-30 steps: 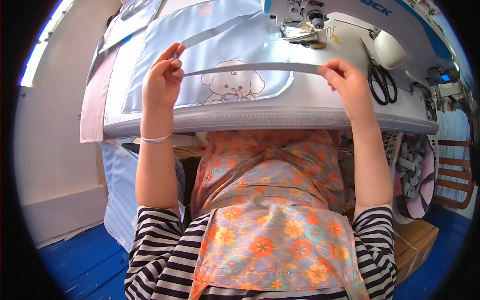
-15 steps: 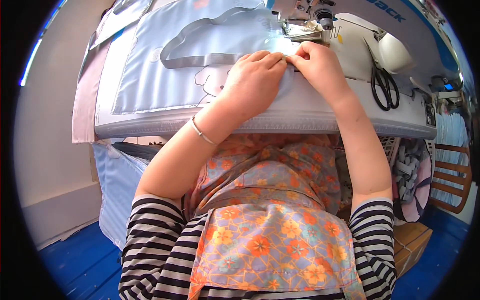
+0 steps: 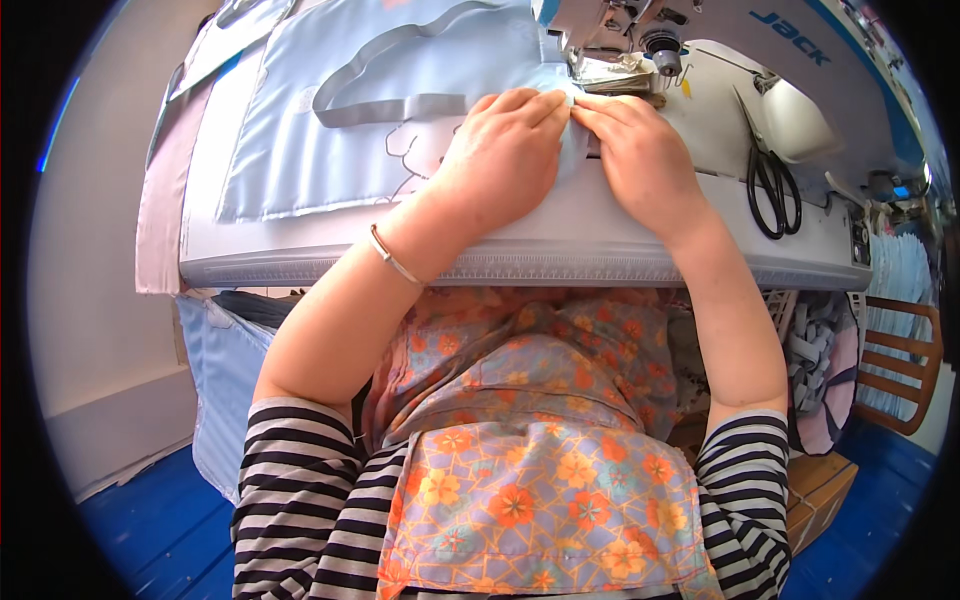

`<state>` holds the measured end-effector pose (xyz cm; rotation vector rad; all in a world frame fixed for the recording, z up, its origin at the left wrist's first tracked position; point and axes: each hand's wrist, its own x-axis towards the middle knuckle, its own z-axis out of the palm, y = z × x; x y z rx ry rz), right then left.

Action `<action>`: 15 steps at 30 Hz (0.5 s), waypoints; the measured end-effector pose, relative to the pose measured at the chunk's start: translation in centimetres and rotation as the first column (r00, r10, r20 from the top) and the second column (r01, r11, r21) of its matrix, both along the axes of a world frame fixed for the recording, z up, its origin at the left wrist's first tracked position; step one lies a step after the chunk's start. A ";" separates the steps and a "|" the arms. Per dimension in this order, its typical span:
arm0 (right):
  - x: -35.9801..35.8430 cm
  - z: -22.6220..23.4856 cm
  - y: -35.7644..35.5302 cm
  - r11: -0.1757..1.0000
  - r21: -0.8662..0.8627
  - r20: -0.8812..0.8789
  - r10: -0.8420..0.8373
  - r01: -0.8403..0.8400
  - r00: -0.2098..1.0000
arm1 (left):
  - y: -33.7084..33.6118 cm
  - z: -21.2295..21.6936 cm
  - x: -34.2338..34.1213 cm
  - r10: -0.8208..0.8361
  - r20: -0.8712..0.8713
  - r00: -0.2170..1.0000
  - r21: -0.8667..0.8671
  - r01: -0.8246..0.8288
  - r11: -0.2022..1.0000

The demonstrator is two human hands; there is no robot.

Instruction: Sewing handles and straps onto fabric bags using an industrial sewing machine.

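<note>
A light blue fabric piece (image 3: 290, 150) with a printed cartoon outline lies on the sewing machine table. A grey elastic band (image 3: 345, 75) loops over it, one end running under my left hand (image 3: 510, 150). That hand bears on the fabric, fingers pressed together at its right edge close to the needle area. My right hand (image 3: 640, 160) meets it there, fingers drawn together and fingertips on the same edge. A small pale bit shows between the fingertips; the thumbs are mostly hidden. Just beyond the hands is the sewing machine (image 3: 665, 55), its presser foot partly hidden.
Black-handled scissors (image 3: 770, 190) lie on the table right of my right hand. A ruler strip (image 3: 560, 268) runs along the front edge. Pink fabric (image 3: 175, 190) hangs over the left end. At the right stand a wooden chair (image 3: 900, 365) and a cardboard box (image 3: 820, 495).
My right hand has gone from a raised pinch to a flatter hold, fingers reaching toward the left hand. Both hands stay at the fabric edge. The whole view has shifted slightly.
</note>
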<state>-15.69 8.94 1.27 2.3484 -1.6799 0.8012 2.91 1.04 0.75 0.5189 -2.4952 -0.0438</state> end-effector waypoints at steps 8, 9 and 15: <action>0.5 -0.5 -0.7 0.999 -0.041 -0.041 -0.001 -0.001 0.999 | -1.2 0.1 1.1 -0.006 0.021 1.000 0.109 0.004 0.994; 0.4 -0.5 -0.6 0.999 -0.039 -0.040 -0.005 0.003 0.999 | -1.1 1.0 2.0 -0.040 0.053 0.998 0.142 0.032 0.989; 0.2 -0.6 -0.5 0.998 -0.054 -0.077 -0.025 0.021 0.997 | -3.0 2.8 12.9 0.168 0.310 0.936 0.154 -0.224 0.962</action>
